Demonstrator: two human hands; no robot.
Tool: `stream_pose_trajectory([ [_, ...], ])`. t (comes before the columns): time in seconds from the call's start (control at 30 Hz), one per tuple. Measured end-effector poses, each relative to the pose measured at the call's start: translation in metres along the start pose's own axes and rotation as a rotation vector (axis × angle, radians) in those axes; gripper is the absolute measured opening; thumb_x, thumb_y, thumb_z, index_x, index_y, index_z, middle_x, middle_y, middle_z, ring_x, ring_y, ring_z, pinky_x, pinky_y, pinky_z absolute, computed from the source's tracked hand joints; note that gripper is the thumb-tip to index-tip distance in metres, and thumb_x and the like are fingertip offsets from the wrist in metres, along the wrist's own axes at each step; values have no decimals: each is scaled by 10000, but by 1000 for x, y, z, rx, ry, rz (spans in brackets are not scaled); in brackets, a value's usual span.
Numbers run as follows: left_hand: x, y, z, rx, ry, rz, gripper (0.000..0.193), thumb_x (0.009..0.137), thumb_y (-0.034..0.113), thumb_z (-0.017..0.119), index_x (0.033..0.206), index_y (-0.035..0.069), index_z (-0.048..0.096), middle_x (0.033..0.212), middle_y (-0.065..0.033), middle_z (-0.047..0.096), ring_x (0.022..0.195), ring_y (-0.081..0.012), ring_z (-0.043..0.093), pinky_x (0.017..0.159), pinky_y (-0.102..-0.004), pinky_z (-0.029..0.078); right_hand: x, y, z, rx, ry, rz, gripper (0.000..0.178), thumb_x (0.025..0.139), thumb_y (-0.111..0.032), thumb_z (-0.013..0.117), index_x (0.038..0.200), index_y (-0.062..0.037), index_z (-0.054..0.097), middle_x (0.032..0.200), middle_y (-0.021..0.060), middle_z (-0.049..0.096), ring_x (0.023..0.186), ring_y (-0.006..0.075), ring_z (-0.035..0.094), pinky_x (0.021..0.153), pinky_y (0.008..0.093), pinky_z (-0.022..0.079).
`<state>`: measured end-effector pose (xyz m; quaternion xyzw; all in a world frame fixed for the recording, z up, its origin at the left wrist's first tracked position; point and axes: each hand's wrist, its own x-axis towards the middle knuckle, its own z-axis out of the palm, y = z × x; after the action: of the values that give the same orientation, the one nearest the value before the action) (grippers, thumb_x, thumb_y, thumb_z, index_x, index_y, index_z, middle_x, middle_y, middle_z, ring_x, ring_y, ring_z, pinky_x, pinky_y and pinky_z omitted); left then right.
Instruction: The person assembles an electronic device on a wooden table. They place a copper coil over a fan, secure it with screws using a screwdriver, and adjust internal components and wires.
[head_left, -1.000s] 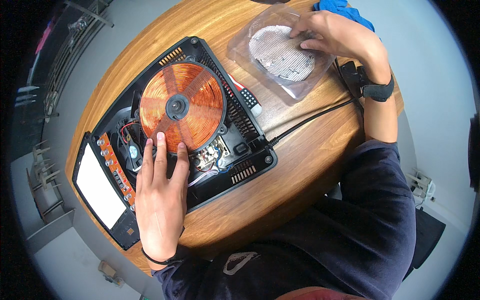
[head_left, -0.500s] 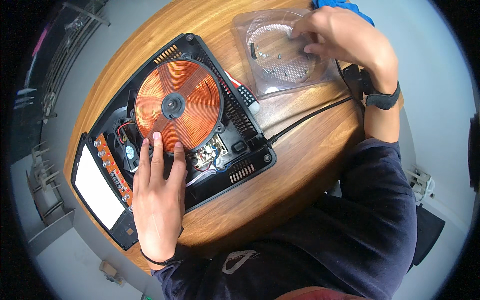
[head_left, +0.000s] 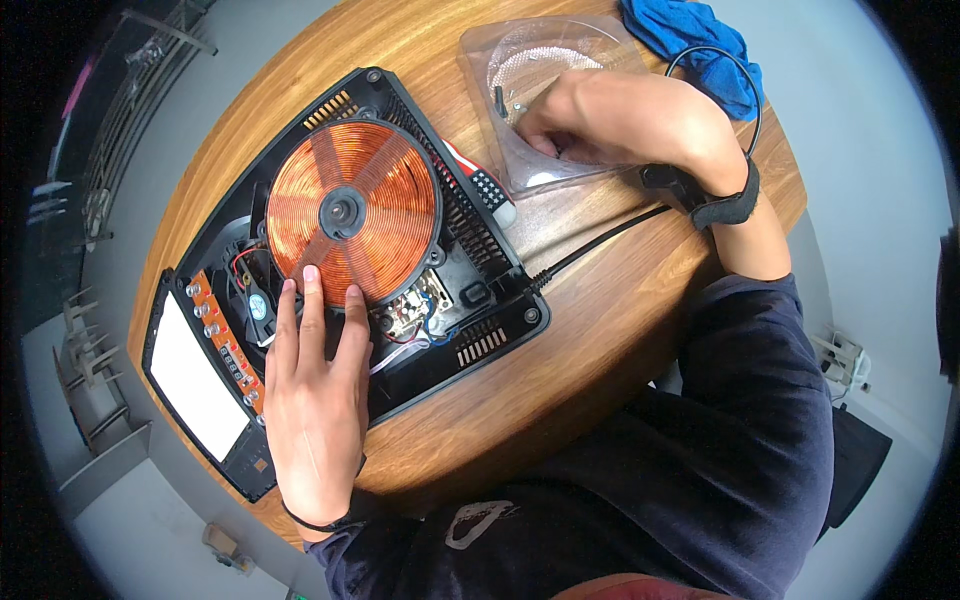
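Note:
An opened induction cooker with a black housing (head_left: 400, 385) lies on the table, its round copper coil (head_left: 385, 195) exposed. My left hand (head_left: 318, 385) is flat with fingers spread, its fingertips on the coil's near edge, beside a small circuit board (head_left: 418, 308). My right hand (head_left: 590, 118) reaches down into a clear plastic tray (head_left: 478, 60), its fingers bent together at the tray floor. A small dark piece (head_left: 499, 98) stands near the tray's left side. The hand covers most of the tray floor, and anything between its fingertips is hidden.
A blue cloth (head_left: 690, 50) lies at the far right. The black power cord (head_left: 600, 245) runs from the housing toward my right wrist, which wears a black strap (head_left: 725, 208). Something with a star-patterned end (head_left: 490, 190) lies between housing and tray. An orange display board (head_left: 225, 345) lines the left side.
My right hand has moved left and nearer, down into the tray, with its fingers now closed together. More of the blue cloth shows. The left hand stays on the coil.

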<state>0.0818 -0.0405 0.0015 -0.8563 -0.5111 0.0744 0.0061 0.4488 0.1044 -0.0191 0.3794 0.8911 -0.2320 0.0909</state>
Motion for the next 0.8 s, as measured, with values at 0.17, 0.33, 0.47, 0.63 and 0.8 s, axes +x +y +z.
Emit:
stream_pose_trajectory([
  [0.17, -2, 1, 1, 13, -8, -16, 465, 1074, 142, 709, 1538, 142, 694, 1706, -222, 561, 1578, -432, 543, 1161, -511, 558, -5, 19, 9, -94, 152, -56, 87, 929, -44, 772, 1014, -40, 757, 903, 195, 762, 899, 414, 759, 790, 471, 595],
  [0.33, 0, 0, 1, 9, -9, -8, 463, 1072, 143, 713, 1535, 144, 696, 1710, -217, 557, 1579, -431, 543, 1164, -510, 559, -9, 27, 5, -128, 150, 60, 95, 1034, -82, 742, 1036, -2, 690, 903, 191, 739, 930, 419, 741, 823, 454, 589],
  [0.47, -1, 1, 0, 9, -6, -9, 464, 1072, 141, 713, 1535, 143, 696, 1719, -214, 550, 1580, -431, 541, 1163, -511, 557, -11, 23, -6, -85, 133, 36, 184, 922, 7, 817, 1049, -5, 683, 876, 167, 726, 874, 406, 717, 807, 448, 587],
  [0.63, 0, 0, 0, 2, -4, 1, 460, 1072, 137, 708, 1532, 144, 699, 1724, -213, 547, 1580, -432, 542, 1158, -507, 557, -14, 21, -9, -4, 181, 33, 265, 838, 44, 862, 1023, 7, 676, 850, 157, 705, 831, 380, 697, 782, 431, 581],
  [0.8, -1, 0, 1, 6, -7, -10, 457, 1071, 134, 707, 1527, 141, 703, 1721, -212, 551, 1580, -432, 541, 1159, -504, 556, -15, 23, -10, -41, 211, 21, 243, 837, 28, 874, 980, 21, 678, 815, 170, 685, 792, 369, 689, 755, 425, 573],
])
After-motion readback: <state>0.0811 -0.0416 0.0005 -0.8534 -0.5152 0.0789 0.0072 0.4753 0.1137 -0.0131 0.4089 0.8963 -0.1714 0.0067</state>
